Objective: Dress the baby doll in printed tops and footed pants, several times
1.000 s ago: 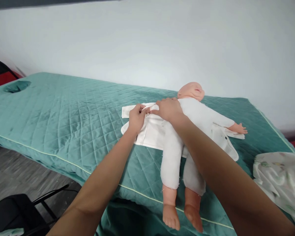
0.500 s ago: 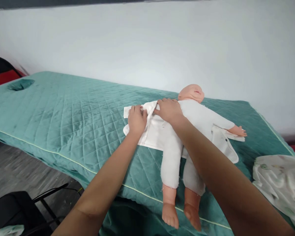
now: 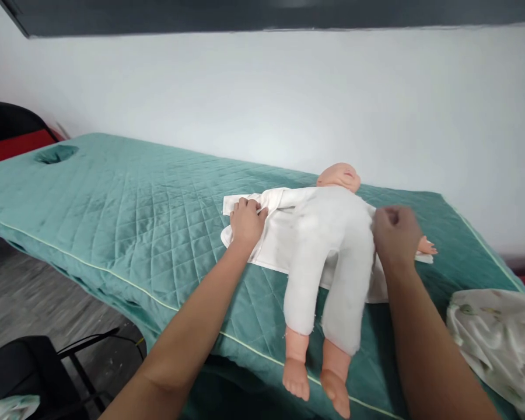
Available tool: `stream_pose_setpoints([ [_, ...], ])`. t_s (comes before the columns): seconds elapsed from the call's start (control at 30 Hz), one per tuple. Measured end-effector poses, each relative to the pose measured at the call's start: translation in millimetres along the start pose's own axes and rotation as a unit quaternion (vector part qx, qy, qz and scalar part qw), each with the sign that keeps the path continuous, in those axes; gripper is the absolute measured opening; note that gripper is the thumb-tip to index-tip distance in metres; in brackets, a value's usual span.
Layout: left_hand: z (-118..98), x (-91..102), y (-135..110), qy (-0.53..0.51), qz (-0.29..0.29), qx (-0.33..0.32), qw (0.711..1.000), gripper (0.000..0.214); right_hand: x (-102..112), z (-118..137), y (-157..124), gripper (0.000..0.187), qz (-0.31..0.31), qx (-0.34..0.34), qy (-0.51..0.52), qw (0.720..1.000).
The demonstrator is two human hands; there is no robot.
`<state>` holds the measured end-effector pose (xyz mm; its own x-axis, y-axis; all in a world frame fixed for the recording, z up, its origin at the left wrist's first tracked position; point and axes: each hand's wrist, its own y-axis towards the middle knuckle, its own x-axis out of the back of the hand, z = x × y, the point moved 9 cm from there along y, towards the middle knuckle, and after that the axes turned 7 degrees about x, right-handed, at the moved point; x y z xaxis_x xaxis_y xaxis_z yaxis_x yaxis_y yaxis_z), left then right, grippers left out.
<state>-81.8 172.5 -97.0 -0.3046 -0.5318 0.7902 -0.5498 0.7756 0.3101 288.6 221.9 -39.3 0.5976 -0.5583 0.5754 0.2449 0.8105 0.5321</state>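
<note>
A baby doll (image 3: 319, 227) with a white cloth body lies on its back, its head toward the wall and its feet over the bed's near edge. Under it is spread a white baby shirt (image 3: 271, 245). On the left, my left hand (image 3: 247, 221) has its fingers curled on the shirt's sleeve, and the doll's arm on that side reaches into the cloth. My right hand (image 3: 396, 236), a little blurred, is closed over the doll's other arm; what its fingers hold is hidden. The doll's small hand (image 3: 426, 245) shows just beyond, above the other sleeve.
The green quilted bed (image 3: 157, 204) has a face hole (image 3: 56, 154) at its far left. A printed white cloth (image 3: 499, 338) lies at the right. A black chair (image 3: 21, 379) stands at lower left, a red and black chair (image 3: 17, 131) behind. The wall (image 3: 245, 93) borders the bed.
My right hand has moved right, from the shirt at the doll's shoulder across the body to its other arm. My left hand stays on the sleeve. The view has tilted slightly up.
</note>
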Motion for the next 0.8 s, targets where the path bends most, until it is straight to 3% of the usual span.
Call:
stream_pose_setpoints([
  [0.1, -7.5, 3.1, -1.4, -0.052, -0.004, -0.053, 0.997, 0.008, -17.9, -23.4, -16.6, 0.032, 0.118, -0.026, -0.001, 0.993],
  [0.23, -23.6, 11.7, -5.5, -0.158, 0.000, -0.095, 0.983, 0.009, -18.3, -21.3, -22.8, 0.036, 0.112, -0.040, 0.028, 0.992],
  [0.37, -55.2, 17.4, -8.9, -0.271, 0.047, -0.108, 0.955, 0.008, -27.7, -26.8, -25.7, 0.042, 0.132, -0.101, 0.141, 0.976],
  [0.57, -96.7, 12.6, 1.8, -0.365, 0.129, -0.064, 0.920, 0.019, -51.7, -27.4, -31.8, 0.048, 0.175, -0.116, 0.318, 0.924],
  [0.7, -113.2, 12.9, 12.1, -0.374, 0.144, -0.068, 0.914, 0.021, -70.8, -0.7, -46.5, 0.058, 0.249, -0.071, 0.421, 0.870],
  [0.8, -118.9, 19.8, 13.9, -0.354, 0.133, -0.074, 0.923, 0.022, -82.0, 16.3, -61.2, 0.064, 0.319, -0.045, 0.437, 0.840],
])
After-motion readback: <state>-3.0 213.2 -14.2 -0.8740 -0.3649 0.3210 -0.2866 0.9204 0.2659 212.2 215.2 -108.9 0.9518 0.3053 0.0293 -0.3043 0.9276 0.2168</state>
